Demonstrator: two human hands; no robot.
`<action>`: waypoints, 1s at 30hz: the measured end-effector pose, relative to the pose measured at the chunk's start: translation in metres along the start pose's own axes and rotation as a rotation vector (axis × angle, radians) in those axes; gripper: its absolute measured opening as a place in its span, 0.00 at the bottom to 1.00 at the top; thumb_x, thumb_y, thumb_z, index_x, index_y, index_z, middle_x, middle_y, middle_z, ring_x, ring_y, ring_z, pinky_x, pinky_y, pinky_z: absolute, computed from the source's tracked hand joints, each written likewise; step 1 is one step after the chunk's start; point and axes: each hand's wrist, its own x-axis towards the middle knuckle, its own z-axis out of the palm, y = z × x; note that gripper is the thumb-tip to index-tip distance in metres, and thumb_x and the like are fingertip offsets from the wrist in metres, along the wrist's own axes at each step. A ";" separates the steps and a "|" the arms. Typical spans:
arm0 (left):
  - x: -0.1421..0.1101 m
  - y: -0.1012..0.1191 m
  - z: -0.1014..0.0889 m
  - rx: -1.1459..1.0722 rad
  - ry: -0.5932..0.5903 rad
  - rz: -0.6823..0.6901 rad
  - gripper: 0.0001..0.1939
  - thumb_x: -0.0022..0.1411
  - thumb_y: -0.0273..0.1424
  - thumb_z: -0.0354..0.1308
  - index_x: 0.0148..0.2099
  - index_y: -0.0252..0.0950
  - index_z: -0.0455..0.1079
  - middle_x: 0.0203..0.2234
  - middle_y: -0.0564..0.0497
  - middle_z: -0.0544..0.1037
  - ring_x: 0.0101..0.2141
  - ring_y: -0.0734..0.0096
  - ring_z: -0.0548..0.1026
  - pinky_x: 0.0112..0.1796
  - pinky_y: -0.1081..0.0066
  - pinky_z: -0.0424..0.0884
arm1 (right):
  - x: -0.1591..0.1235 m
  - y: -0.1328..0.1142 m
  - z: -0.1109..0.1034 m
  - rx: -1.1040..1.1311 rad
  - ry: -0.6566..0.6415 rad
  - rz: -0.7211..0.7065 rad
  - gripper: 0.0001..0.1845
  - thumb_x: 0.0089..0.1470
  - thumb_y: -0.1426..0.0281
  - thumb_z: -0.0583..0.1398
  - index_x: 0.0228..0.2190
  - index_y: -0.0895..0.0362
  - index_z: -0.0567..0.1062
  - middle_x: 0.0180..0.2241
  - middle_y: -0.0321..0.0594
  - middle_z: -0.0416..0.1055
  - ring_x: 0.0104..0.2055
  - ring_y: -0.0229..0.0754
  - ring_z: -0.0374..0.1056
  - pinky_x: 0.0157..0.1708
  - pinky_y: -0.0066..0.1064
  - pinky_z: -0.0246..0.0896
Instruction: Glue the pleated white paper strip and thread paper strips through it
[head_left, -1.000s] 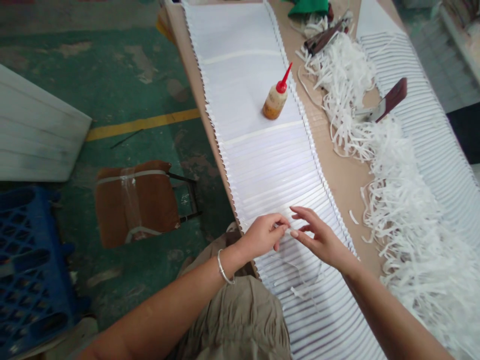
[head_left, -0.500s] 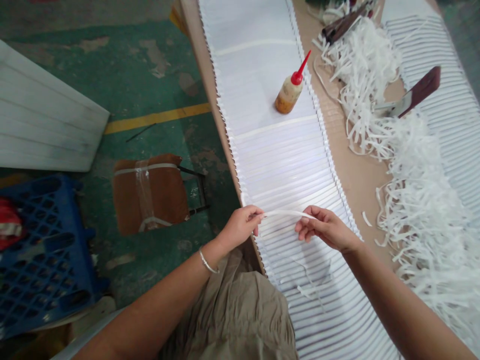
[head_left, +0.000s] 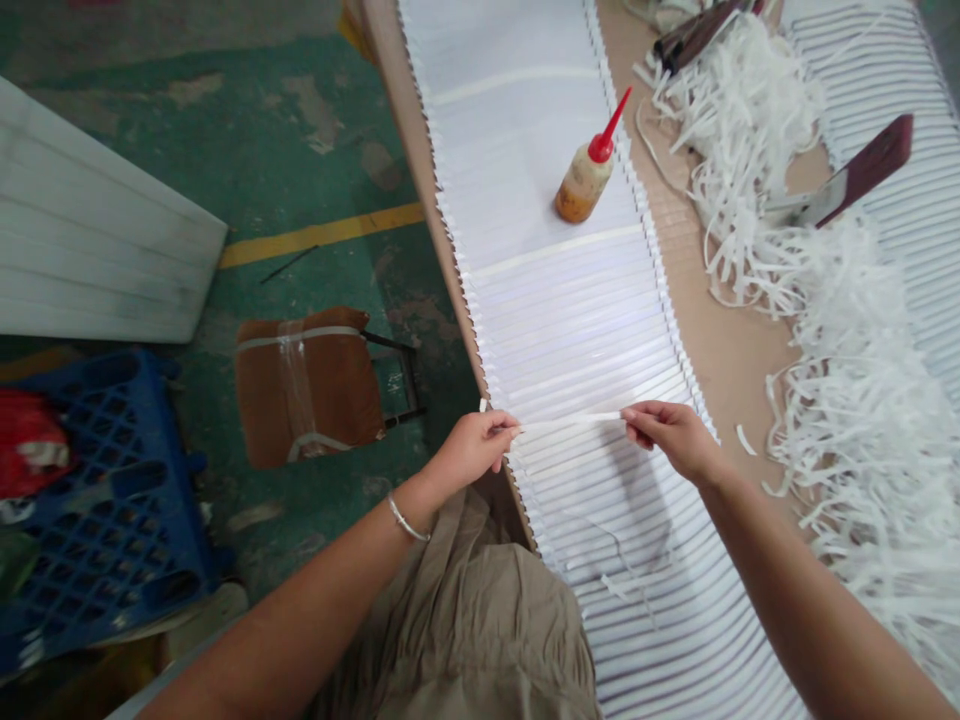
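a narrow white strip (head_left: 570, 421) is stretched nearly straight across a long ribbed white panel (head_left: 517, 170), which lies along the left edge of the tabletop (head_left: 724, 360). the left hand (head_left: 480, 440) pinches one end between thumb and fingers by that left edge; the right hand (head_left: 664, 428) pinches the other, near the panel's right edge. whether the strip touches the panel cannot be told. with both ends in the fingers, this strip looks neither set down nor fixed. the work seems partway along the panel: pale lines run close together just beyond the hands, the far stretch is smooth but for two cross bands (head_left: 559, 250), and the near stretch shows dark-lined ribs with loose scraps (head_left: 619, 585) on them. which stretch is finished is unclear. a large heap of white strips (head_left: 862, 350) along the tabletop's right side suggests much remains, if those are for use rather than waste. a red-nozzled squeeze bottle (head_left: 587, 182) stands on the smooth stretch, and a dark-handled bladed tool (head_left: 866, 172) lies against the heap, beside a second ribbed panel (head_left: 919, 230) towards the right edge.
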 end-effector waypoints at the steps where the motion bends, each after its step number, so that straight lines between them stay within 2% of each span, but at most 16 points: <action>1: 0.003 -0.004 -0.003 -0.008 0.036 -0.010 0.14 0.59 0.41 0.61 0.36 0.34 0.77 0.19 0.54 0.75 0.15 0.75 0.69 0.21 0.75 0.61 | 0.004 -0.001 -0.008 -0.022 0.040 -0.015 0.26 0.46 0.46 0.72 0.27 0.58 0.80 0.22 0.38 0.74 0.22 0.34 0.60 0.22 0.28 0.55; 5: 0.017 -0.017 -0.006 -0.023 0.146 -0.029 0.12 0.59 0.39 0.60 0.35 0.34 0.75 0.22 0.53 0.76 0.15 0.77 0.68 0.19 0.75 0.60 | 0.026 -0.007 -0.042 -0.093 0.183 -0.113 0.26 0.46 0.46 0.71 0.26 0.58 0.80 0.22 0.40 0.75 0.22 0.34 0.61 0.21 0.28 0.55; 10: 0.036 -0.015 0.002 -0.034 0.312 -0.025 0.09 0.59 0.35 0.60 0.30 0.36 0.69 0.20 0.54 0.74 0.14 0.76 0.67 0.20 0.74 0.61 | 0.059 -0.019 -0.067 -0.150 0.235 -0.197 0.27 0.48 0.46 0.69 0.28 0.59 0.79 0.25 0.43 0.76 0.23 0.34 0.63 0.20 0.27 0.56; 14: 0.048 -0.011 0.006 -0.029 0.354 -0.007 0.09 0.60 0.34 0.58 0.30 0.36 0.68 0.19 0.53 0.74 0.16 0.75 0.67 0.21 0.74 0.62 | 0.079 -0.022 -0.077 -0.202 0.368 -0.204 0.23 0.45 0.51 0.71 0.29 0.58 0.77 0.24 0.41 0.76 0.22 0.34 0.63 0.20 0.26 0.54; 19: 0.059 -0.015 0.007 0.024 0.414 -0.011 0.09 0.61 0.34 0.57 0.30 0.37 0.69 0.19 0.54 0.73 0.16 0.74 0.67 0.22 0.73 0.62 | 0.099 -0.019 -0.086 -0.255 0.360 -0.259 0.20 0.52 0.52 0.66 0.31 0.58 0.78 0.24 0.41 0.75 0.24 0.36 0.64 0.23 0.28 0.57; 24: 0.064 -0.023 0.009 0.099 0.493 0.007 0.11 0.60 0.38 0.60 0.29 0.37 0.68 0.18 0.55 0.71 0.20 0.72 0.68 0.24 0.73 0.62 | 0.118 -0.011 -0.092 -0.218 0.479 -0.284 0.18 0.47 0.54 0.68 0.28 0.56 0.74 0.22 0.36 0.72 0.23 0.35 0.61 0.24 0.29 0.54; 30: 0.069 -0.031 0.011 0.122 0.492 0.023 0.11 0.60 0.39 0.57 0.31 0.38 0.70 0.20 0.54 0.73 0.22 0.71 0.70 0.25 0.73 0.62 | 0.135 -0.001 -0.097 -0.294 0.499 -0.297 0.17 0.51 0.54 0.64 0.27 0.56 0.75 0.20 0.33 0.67 0.22 0.36 0.59 0.25 0.30 0.53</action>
